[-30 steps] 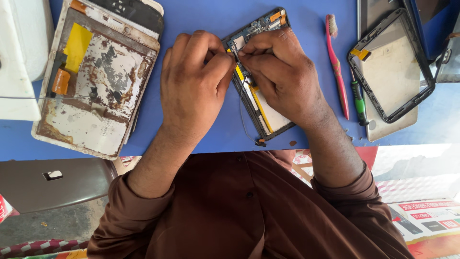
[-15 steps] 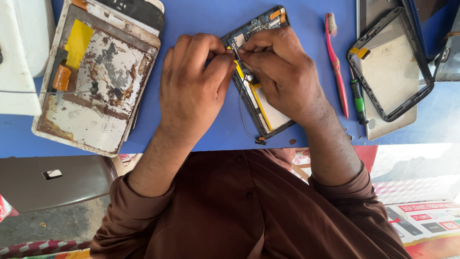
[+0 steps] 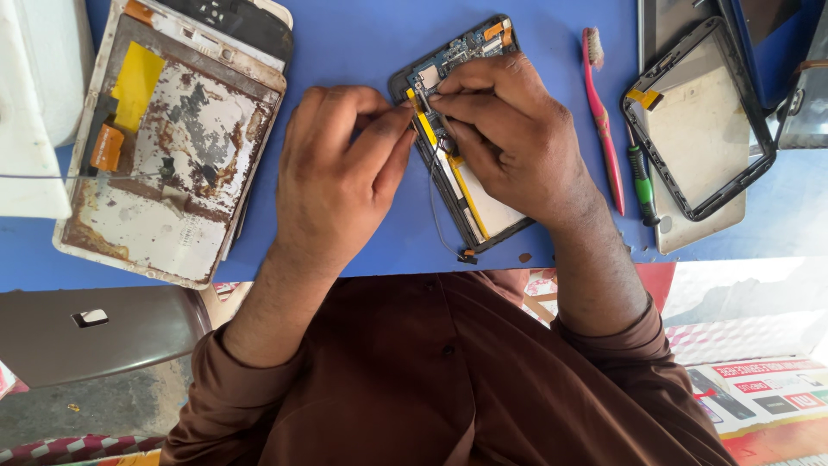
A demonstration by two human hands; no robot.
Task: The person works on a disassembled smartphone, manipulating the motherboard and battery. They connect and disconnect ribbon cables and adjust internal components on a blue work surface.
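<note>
An opened small tablet is lying face down near the middle of a blue worktop, its back cover off. It is showing a dark frame, a blue circuit board at the far end, a pale battery and yellow ribbon strips.

The left hand is resting beside the tablet's left edge, its fingertips pinched closed on a small part at that edge. The right hand is lying over the tablet, fingers curled and pinching at the same spot; the part itself is too small to make out.

One rusty, stained metal back panel is lying to the left. To the right are lying one pink toothbrush, one green-handled screwdriver and one black-framed touch screen. The person is wearing brown sleeves.
</note>
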